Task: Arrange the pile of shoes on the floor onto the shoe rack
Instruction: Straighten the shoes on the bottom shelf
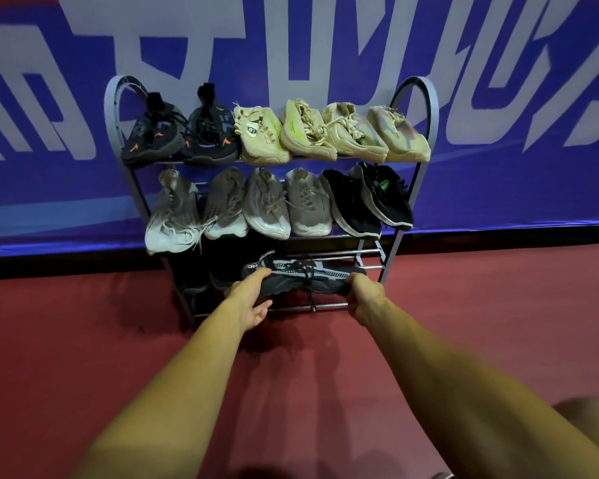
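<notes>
Dark shoe (pixel 301 276) lies sideways, long axis left-right, over the shoe rack (pixel 414 174) bottom tier, left hand (pixel 253 302) gripping one end, right hand (pixel 365 293) clamped on the other.

The rack (pixel 416 108) is grey metal. At the left end of its top shelf stand two black shoes (pixel 180 133) with orange marks; the other four there are beige (pixel 329 133). On the middle shelf one shoe is white (pixel 170 219), three are grey (pixel 267 205), and two at the right end are black with white soles (pixel 370 202). The held shoe (pixel 301 276) is black with a white dotted pattern. The floor (pixel 83 323) is red, the wall (pixel 498 188) blue with pale letters.
</notes>
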Demonstrator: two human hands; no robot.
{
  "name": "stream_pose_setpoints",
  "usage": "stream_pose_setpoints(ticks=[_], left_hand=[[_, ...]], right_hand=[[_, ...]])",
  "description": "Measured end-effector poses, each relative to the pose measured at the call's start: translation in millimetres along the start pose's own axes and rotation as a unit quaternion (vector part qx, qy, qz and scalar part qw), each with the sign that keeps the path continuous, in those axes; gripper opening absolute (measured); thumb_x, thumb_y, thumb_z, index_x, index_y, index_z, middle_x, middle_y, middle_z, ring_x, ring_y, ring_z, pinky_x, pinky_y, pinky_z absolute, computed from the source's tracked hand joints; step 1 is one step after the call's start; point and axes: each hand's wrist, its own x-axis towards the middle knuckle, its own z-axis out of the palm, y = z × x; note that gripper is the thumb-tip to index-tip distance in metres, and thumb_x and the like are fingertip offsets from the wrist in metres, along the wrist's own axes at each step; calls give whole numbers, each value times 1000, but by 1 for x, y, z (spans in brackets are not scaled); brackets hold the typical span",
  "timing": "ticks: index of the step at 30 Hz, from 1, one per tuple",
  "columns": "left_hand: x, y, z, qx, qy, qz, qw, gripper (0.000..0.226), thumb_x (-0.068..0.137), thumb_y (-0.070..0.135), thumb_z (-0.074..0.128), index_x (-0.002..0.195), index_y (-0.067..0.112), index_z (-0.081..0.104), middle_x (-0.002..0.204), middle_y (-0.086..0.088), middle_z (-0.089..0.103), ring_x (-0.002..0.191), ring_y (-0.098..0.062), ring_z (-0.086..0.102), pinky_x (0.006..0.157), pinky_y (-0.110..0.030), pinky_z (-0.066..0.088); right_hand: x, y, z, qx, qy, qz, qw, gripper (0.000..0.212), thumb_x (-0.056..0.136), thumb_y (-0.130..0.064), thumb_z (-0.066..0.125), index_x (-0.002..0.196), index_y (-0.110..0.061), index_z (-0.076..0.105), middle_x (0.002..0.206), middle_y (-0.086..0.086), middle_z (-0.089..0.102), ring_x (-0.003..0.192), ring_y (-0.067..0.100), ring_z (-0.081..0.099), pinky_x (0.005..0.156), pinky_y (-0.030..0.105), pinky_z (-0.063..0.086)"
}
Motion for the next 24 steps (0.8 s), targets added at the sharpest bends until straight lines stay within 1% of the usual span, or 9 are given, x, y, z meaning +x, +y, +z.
stream_pose_setpoints(ticks=[4, 6, 9, 12, 14, 16, 19, 21, 24], left_hand=[[0, -1, 15, -39, -52, -24, 998, 57, 78, 44, 79, 124, 26, 51, 117, -11, 66, 90, -18, 67, 55, -26, 44], [-2, -1, 26, -39, -78, -27, 996, 58, 77, 40, 81, 126, 25, 54, 119, -11, 66, 91, -20, 65, 51, -24, 45], [1, -2, 41, -52, -76, -24, 995, 69, 73, 31, 85, 132, 22, 51, 122, -8, 62, 87, -21, 61, 46, -22, 47], [4, -1, 49, -46, -50, 0, 998, 60, 78, 19, 80, 126, 19, 44, 103, -9, 57, 73, -17, 53, 50, -24, 44], [6, -1, 49, -36, -59, -5, 998, 55, 78, 17, 77, 121, 23, 43, 103, -9, 56, 72, -16, 52, 50, -25, 41], [8, -2, 46, -27, -67, -16, 997, 44, 79, 16, 73, 107, 26, 41, 97, -6, 53, 71, -14, 49, 51, -25, 38], [7, -5, 44, -4, -73, -20, 997, 41, 79, 17, 71, 95, 29, 35, 87, -1, 53, 69, -12, 47, 53, -25, 34], [3, -6, 44, 13, -77, -11, 997, 41, 78, 18, 71, 98, 30, 37, 87, 0, 55, 70, -12, 48, 53, -24, 33], [2, -10, 46, 34, -59, 18, 998, 49, 74, 17, 74, 110, 26, 42, 95, 0, 60, 74, -11, 53, 51, -23, 36]], right_hand=[[-7, 2, 8, 14, -50, 8, 999, 7, 84, -2, 57, 84, -9, 54, 63, 6, 51, 29, 7, 36, 31, 13, 23], [-10, 4, 11, 14, -102, 21, 994, 9, 81, -4, 56, 80, -13, 53, 53, 1, 48, 29, 6, 34, 34, 15, 21], [-15, 6, 13, 1, -150, 27, 988, 9, 80, -5, 56, 79, -13, 55, 42, -5, 45, 33, 6, 34, 38, 19, 21], [-17, 6, 10, -9, -163, 31, 986, 6, 78, -12, 56, 83, -12, 54, 46, -2, 45, 38, 10, 37, 41, 20, 22], [-13, 4, 6, -6, -140, 35, 990, 14, 79, -27, 55, 81, -14, 52, 45, -2, 38, 38, 12, 35, 41, 20, 21], [-7, 1, 1, -28, -98, 26, 994, 24, 79, -39, 54, 81, -16, 56, 48, -1, 37, 40, 13, 31, 42, 20, 21], [-5, 2, -9, -90, -77, 17, 993, 21, 71, -27, 53, 86, -15, 58, 66, 4, 48, 52, 16, 37, 51, 24, 26], [-8, 4, -13, -115, -115, 20, 986, 16, 66, -15, 49, 82, -13, 54, 80, 6, 49, 60, 17, 38, 53, 26, 27], [-15, 2, -17, -140, -160, 18, 977, 15, 64, -9, 48, 78, -14, 52, 86, 5, 51, 63, 17, 43, 57, 28, 29]])
